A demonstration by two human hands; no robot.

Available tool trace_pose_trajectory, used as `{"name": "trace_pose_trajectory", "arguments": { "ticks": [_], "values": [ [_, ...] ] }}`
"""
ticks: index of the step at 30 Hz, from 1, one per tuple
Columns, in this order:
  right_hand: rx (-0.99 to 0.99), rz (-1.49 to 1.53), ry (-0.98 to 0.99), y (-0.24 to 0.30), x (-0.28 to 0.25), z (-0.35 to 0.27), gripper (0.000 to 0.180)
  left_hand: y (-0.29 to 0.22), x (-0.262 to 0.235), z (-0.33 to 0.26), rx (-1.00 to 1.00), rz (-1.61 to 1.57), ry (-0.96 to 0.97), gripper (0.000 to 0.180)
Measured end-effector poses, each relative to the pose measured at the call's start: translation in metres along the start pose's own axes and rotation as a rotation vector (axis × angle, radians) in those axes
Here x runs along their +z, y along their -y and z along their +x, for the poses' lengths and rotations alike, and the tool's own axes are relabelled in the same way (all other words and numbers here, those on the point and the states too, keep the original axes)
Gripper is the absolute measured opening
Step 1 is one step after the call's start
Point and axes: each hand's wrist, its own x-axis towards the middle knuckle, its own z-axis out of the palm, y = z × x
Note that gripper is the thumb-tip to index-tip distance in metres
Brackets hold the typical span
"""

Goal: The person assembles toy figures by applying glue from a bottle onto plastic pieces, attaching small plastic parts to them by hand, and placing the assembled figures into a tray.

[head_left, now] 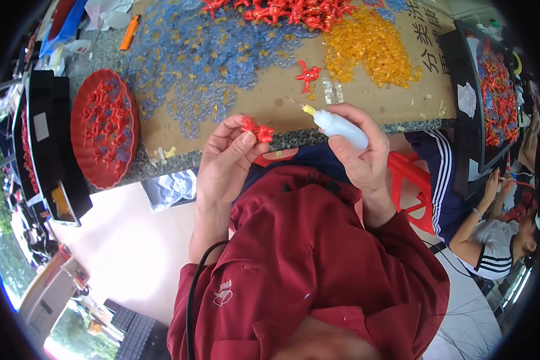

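Observation:
Between the thumb and fingers of my left hand (227,157) is a small red plastic figure (259,130), held just past the table's near edge. My right hand (366,147) grips a white squeeze bottle (343,128) with a yellow collar and a thin needle tip. The tip points up and left, apart from the figure. Another red figure (308,74) lies by itself on the cardboard, beyond the bottle's tip. Clear blue plastic pieces (192,54) spread over the left and middle of the table, and amber pieces (366,51) lie heaped to their right.
A pile of red figures (294,13) sits at the far side. On the left stand a red scalloped tray (78,135) of figures and a black bin (57,132). An orange cutter (129,32) lies far left. A black tray (467,72) and another person (492,240) are at right.

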Motion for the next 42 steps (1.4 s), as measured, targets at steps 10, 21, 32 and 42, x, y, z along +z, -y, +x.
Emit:
{"name": "trace_pose_trajectory", "arguments": {
  "ticks": [10,21,32,42],
  "values": [
    [-0.078,-0.091,0.101,0.009,0.002,-0.004,0.031,0.014,-0.006,-0.007,-0.147,-0.312,0.01,0.024],
    [-0.18,-0.247,0.078,0.008,0.005,-0.002,0.03,0.018,-0.008,-0.006,-0.238,-0.429,0.038,0.023],
    [-0.121,-0.261,0.075,0.009,0.01,-0.004,0.028,0.02,-0.009,-0.005,-0.231,-0.335,0.044,0.022],
    [-0.091,-0.209,0.079,0.013,0.005,-0.005,0.027,0.023,-0.007,-0.003,-0.248,-0.299,0.014,0.025]
  ]
}}
